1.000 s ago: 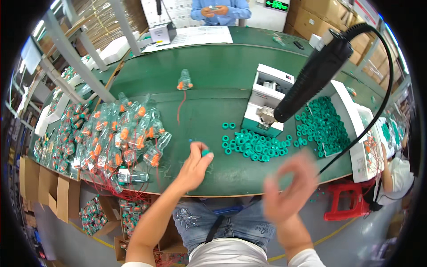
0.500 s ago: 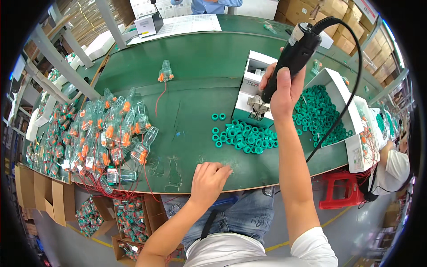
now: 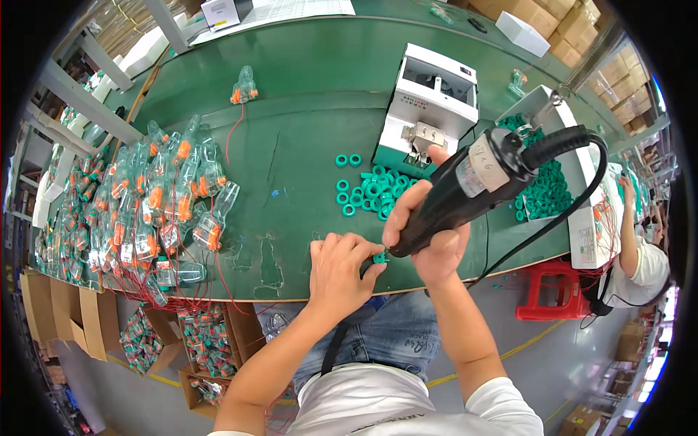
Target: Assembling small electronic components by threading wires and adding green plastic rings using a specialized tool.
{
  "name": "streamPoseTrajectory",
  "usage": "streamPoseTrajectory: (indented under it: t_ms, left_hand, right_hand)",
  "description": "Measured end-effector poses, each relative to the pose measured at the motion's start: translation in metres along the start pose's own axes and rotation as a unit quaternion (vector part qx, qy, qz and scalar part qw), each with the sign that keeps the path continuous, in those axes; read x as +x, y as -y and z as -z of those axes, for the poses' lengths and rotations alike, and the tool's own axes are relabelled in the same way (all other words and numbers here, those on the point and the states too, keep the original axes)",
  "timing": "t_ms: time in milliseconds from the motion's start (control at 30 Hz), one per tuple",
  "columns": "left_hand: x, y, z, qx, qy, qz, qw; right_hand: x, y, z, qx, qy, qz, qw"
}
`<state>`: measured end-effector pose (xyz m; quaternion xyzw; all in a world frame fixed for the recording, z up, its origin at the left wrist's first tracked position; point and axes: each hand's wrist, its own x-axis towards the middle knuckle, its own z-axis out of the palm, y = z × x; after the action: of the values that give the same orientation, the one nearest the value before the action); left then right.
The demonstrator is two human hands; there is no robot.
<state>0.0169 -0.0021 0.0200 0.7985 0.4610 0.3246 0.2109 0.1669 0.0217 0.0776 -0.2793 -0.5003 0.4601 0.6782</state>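
My right hand [image 3: 442, 254] is wrapped round a black electric screwdriver [image 3: 454, 200] with a thick cable, tilted so its lower end points to my left hand. Between the thumb and fingers of my left hand [image 3: 340, 272], near the bench's front edge, is a small green ring [image 3: 379, 258], partly hidden by the fingers. The screwdriver's tip meets or nearly meets this ring; contact cannot be made out. Beyond the hands lies a heap of green rings [image 3: 373, 190], with a few loose ones on its left. A white and green screw feeder [image 3: 429, 102] stands behind the heap.
Transparent bottle-shaped parts with orange pieces [image 3: 156, 200] and red wires pile up at left; a single one [image 3: 245, 86] lies farther back. A white box [image 3: 585, 243] of green rings stands right, near a red stool [image 3: 549, 291]. Cartons [image 3: 87, 320] sit below. Another person [image 3: 636, 258] is at far right.
My right hand has brought the screwdriver down from the screw feeder to my left hand. A green ring now shows in my left fingers. The whole view has shifted a little.
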Motion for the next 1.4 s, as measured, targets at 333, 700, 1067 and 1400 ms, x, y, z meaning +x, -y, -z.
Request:
streamPoseTrajectory:
  t_ms: [333,700,1067,1400]
  left_hand:
    - [-0.005,0.005,0.001,0.002,0.01,0.008,1.0]
    - [0.002,0.012,-0.008,0.022,-0.026,-0.143,0.989]
    - [-0.029,-0.034,0.014,-0.139,0.017,-0.06,0.988]
    - [0.119,0.07,0.098,0.035,0.007,-0.008,0.999]
  right_hand:
    - [-0.016,-0.018,0.001,-0.013,0.032,-0.012,0.999]
    - [0.006,0.028,0.004,-0.002,0.007,0.007,1.0]
    - [-0.079,0.07,0.022,-0.551,0.129,-0.223,0.794]
    - [-0.203,0.093,0.102,-0.455,0.046,-0.373,0.807]
